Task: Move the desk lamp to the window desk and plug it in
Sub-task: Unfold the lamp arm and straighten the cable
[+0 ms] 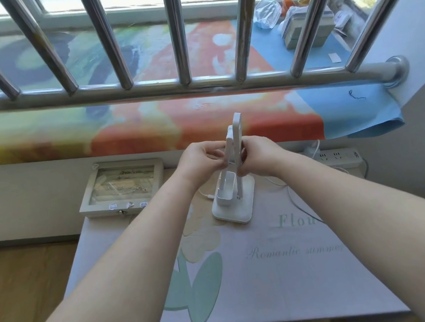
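A white desk lamp (234, 207) stands on the window desk (281, 275), its square base flat on the flowered cloth and a small white cup at its foot. The folded lamp arm and head (237, 128) rise upright. My left hand (200, 162) pinches the arm from the left. From the right, my right hand (258, 157) grips the same arm. A thin white cable (295, 200) runs from the lamp area toward a white power strip (341, 157) at the back right of the desk; whether it is plugged in is hidden by my right arm.
A glass-lidded jewellery box (123, 187) sits at the desk's back left corner. Behind the desk runs a windowsill under a colourful cloth (198, 118), fenced by steel bars (176, 26). Bags and a box (304, 30) lie on the sill at the right. Wooden floor (16, 292) lies left.
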The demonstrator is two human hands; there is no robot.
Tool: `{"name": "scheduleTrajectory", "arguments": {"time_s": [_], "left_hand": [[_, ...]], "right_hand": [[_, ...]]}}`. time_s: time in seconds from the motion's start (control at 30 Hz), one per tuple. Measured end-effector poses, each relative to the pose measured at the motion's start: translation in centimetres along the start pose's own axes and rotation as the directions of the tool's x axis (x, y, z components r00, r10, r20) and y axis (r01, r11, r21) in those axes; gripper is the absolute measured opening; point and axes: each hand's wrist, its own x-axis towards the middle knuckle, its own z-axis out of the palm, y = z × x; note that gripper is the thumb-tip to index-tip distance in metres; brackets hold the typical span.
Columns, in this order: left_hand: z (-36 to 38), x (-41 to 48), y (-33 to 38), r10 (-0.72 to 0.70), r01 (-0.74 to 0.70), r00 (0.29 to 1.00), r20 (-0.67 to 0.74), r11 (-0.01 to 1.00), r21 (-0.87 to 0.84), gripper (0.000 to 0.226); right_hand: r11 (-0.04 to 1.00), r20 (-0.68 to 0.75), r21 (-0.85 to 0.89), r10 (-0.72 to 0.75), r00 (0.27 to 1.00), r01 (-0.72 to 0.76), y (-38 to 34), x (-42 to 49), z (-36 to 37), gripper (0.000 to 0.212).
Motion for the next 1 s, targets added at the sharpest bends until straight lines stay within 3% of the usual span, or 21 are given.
{"name": "scheduleTrajectory", "arguments": {"time_s": [0.4,1.0], "left_hand": [[-1.1,0.3,-0.8,0.075,-0.067,0.990,-0.122,0.996,0.065,0.035],[-1.0,1.3,-2.3,0.021,0.000,0.981,-0.192,0.994,0.107,0.036]], "right_hand": [[0.998,-0.019,0.029,-0.055,0.998,0.055,-1.1,1.6,0.3,0.042],[0.996,-0.120,0.073,-0.050,0.991,0.059,0.1,2.1,0.8,0.038]]}}
